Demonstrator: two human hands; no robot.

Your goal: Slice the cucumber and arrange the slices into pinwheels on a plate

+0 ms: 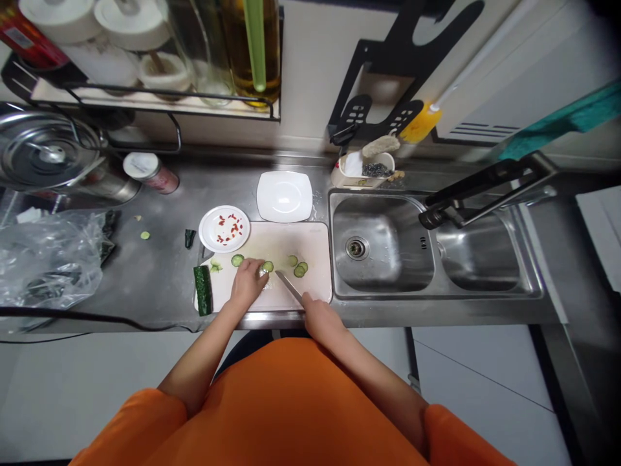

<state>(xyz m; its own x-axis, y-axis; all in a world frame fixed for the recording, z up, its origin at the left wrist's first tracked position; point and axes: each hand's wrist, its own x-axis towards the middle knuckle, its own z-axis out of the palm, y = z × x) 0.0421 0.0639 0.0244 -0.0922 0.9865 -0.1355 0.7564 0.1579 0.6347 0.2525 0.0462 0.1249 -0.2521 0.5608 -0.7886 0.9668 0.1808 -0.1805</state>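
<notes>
My right hand (pixel 321 316) is closed round the handle of a knife (pixel 290 286), its blade slanting up and left over the white cutting board (pixel 315 239). Beside the blade's tip, my left hand (pixel 248 283) has its fingers curled at a cucumber slice (pixel 268 266), seemingly gripping it. More cucumber slices (pixel 301 269) lie to the right of the blade. Another slice (pixel 237 260) sits left of my left hand, near some cut bits of cucumber (pixel 215 265). A large piece of cucumber (pixel 202 290) rests along the board's left edge.
A white plate with red bits (pixel 207 230) overlaps the board's upper left corner. Behind the board is a square white plate (pixel 284 194). A double sink (pixel 383 249) with a black faucet (pixel 466 194) lies right. A plastic bag (pixel 53 259) and a can (pixel 151 173) stand left.
</notes>
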